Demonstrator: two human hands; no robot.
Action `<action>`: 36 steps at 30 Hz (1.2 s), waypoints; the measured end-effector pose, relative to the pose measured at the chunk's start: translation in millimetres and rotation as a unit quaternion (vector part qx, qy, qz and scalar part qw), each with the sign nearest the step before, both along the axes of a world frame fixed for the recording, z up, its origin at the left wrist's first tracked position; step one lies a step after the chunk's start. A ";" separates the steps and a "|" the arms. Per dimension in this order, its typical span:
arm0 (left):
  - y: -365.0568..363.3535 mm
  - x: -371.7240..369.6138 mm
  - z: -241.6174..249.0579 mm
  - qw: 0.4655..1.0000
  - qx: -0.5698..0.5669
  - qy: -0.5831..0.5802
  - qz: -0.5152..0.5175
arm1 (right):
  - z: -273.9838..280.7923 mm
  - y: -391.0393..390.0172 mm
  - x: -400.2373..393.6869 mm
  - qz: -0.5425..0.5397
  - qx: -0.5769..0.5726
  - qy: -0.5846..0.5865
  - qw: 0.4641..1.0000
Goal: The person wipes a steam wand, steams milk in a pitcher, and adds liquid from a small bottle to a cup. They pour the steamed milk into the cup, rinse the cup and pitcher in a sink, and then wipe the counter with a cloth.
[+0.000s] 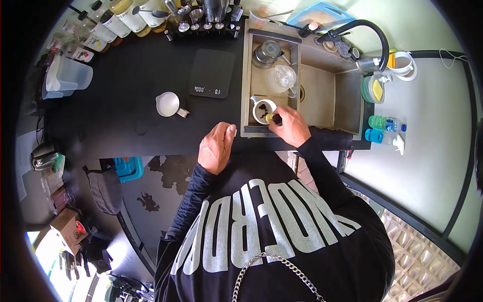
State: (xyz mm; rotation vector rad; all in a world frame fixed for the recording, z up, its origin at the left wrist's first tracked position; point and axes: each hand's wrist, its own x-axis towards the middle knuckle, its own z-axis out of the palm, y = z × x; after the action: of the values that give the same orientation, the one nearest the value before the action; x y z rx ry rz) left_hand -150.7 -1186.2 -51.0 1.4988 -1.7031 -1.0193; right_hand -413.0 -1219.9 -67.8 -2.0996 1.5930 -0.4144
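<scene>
Okay, so everything centers on the sink (244,75), and the white mug (258,116) is inside it, in the left basin, at the near left corner. Its handle points away toward the far left. Dark clumps (263,107) sit in the mug, with pale inner wall showing around them, so it's definitely not emptied out. I can't tell if there's liquid in there too.

Right hand (292,127) reaches over the sink's near edge, fingers pinched closed on a small dark and yellowish item (274,118) right at the mug's rim. Can't make out exactly what that item is, or whether it's touching the clumps. Left hand (215,149) is curled into a loose fist just outside the sink's near left corner, apart from the mug. Nothing visible in it, though the palm is hidden.

Farther back in the same basin there's a clear jug (285,78), and behind that a dark glass vessel (268,52). Neither one is being handled. The black faucet (384,45) arches beyond the far right side of the sink, and I don't see water coming out.

Left of the sink, the counter (126,113) has a flat black scale (214,70) with its display lit, plus a small pitcher (167,104) farther left, whitish inside. Nobody's touching either.
</scene>
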 end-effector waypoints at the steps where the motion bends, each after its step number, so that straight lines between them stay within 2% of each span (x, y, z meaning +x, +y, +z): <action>1: 0.2 0.0 -0.3 1.000 0.001 -0.001 0.002 | -2.8 -0.2 1.6 0.002 0.001 -0.001 1.000; 6: 1.6 0.9 -1.1 1.000 0.015 -0.006 -0.004 | -15.9 -1.0 8.8 -0.021 -0.027 -0.051 0.998; 10: 2.0 1.6 -1.4 1.000 0.014 -0.011 -0.009 | -14.3 -0.9 8.8 -0.056 -0.028 -0.045 0.997; 12: 1.4 0.6 -0.6 1.000 0.010 -0.007 -0.012 | -15.3 -1.0 3.4 -0.052 -0.070 -0.024 0.996; 21: -3.9 -9.6 3.2 0.999 -0.006 -0.008 -0.035 | -9.1 12.2 -1.8 -0.077 -0.016 -0.048 0.996; 25: -5.7 -13.5 2.8 0.999 -0.018 0.009 -0.041 | -14.3 15.8 -2.2 -0.090 -0.059 -0.055 0.993; 27: -6.8 -15.4 4.4 0.998 -0.026 0.022 -0.046 | -15.8 20.6 -8.3 -0.124 -0.009 -0.145 0.982; 28: -7.5 -16.3 5.2 0.998 -0.032 0.019 -0.046 | -16.7 23.4 -11.6 -0.124 -0.015 -0.148 0.981; 30: -8.3 -18.4 8.2 0.997 -0.033 0.039 -0.053 | -22.2 31.5 -21.2 -0.229 0.189 -0.243 0.923; 31: -8.7 -21.1 11.7 0.998 -0.026 0.048 -0.044 | -28.6 35.9 -27.5 -0.218 0.205 -0.305 0.904; 32: -8.8 -24.6 13.2 0.997 -0.036 0.043 -0.045 | -33.1 40.3 -36.0 -0.214 0.196 -0.311 0.905; 34: -8.4 -33.3 14.4 0.996 -0.020 0.092 -0.008 | -27.1 44.5 -43.0 -0.198 0.309 -0.441 0.819; 36: -11.5 -41.8 20.8 0.996 -0.011 0.092 -0.002 | -17.0 46.5 -47.9 -0.182 0.339 -0.465 0.797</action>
State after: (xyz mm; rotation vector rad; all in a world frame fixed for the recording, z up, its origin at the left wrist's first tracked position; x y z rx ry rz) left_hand -192.5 -1197.7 -30.2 1.3447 -1.5821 -1.1015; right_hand -460.9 -1173.4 -84.7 -0.7938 1.2175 -0.7197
